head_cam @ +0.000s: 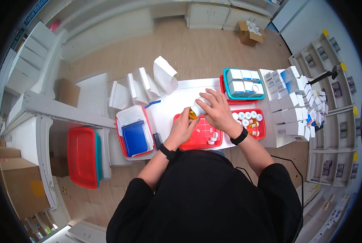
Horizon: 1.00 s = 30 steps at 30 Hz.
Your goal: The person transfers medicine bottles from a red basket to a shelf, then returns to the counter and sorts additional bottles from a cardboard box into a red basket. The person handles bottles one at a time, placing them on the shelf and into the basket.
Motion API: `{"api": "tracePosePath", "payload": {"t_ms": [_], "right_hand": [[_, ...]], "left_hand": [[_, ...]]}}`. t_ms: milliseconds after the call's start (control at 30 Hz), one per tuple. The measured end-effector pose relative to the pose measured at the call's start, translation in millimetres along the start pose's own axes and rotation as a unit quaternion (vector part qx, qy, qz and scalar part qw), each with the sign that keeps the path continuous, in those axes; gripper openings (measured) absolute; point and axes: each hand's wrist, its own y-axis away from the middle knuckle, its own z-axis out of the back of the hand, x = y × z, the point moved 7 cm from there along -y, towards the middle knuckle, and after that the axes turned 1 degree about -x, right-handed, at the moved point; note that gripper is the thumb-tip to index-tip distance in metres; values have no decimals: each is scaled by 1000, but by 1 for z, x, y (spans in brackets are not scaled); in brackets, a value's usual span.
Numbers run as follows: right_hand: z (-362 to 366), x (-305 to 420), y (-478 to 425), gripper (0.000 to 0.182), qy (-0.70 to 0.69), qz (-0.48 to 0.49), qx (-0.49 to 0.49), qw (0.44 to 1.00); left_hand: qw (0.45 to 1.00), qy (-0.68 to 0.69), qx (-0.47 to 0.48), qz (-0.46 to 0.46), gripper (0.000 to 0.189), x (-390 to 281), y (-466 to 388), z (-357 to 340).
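My left hand (pixel 181 129) grips an amber pill vial (pixel 192 114) over the table, with colored contents showing through its wall. In my right hand (pixel 218 111) is a white plastic bottle (pixel 198 107), tilted so its lower end meets the vial's mouth. Fingers hide much of both containers. Beneath my hands lies a red plastic tray (pixel 201 133) with several white caps (pixel 213 138) in its right part. Close to my right wrist, a red basket (pixel 262 133) holds white-capped bottles (pixel 247 115) and amber vials (pixel 254 133) lying on their sides.
A teal basket (pixel 225 79) of white boxes sits at the back right. White cartons (pixel 290 115) are piled farther right. On the left stand white paper bags (pixel 165 76) and a red bin (pixel 119 136) with a blue tray (pixel 134 138). A black cable (pixel 293 165) hangs at right.
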Motion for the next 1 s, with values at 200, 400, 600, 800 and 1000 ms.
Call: {"api": "tracePosePath", "payload": {"t_ms": [200, 400, 600, 800, 1000], "right_hand": [[-41, -24, 24, 60, -245, -236, 45, 939], [-108, -47, 46, 63, -218, -307, -9, 926], [-247, -106, 74, 59, -189, -353, 19, 916], [-311, -121, 90, 56, -134, -382, 194, 894], [-226, -98, 79, 37, -108, -254, 80, 958]], "left_hand": [[1000, 0, -12, -5, 42, 2, 2, 13], [998, 38, -44, 5, 32, 24, 18, 26], [990, -12, -21, 138, 29, 101, 71, 13], [978, -6, -28, 208, 26, 114, 126, 11], [974, 0, -44, 221, 25, 119, 136, 5]]}}
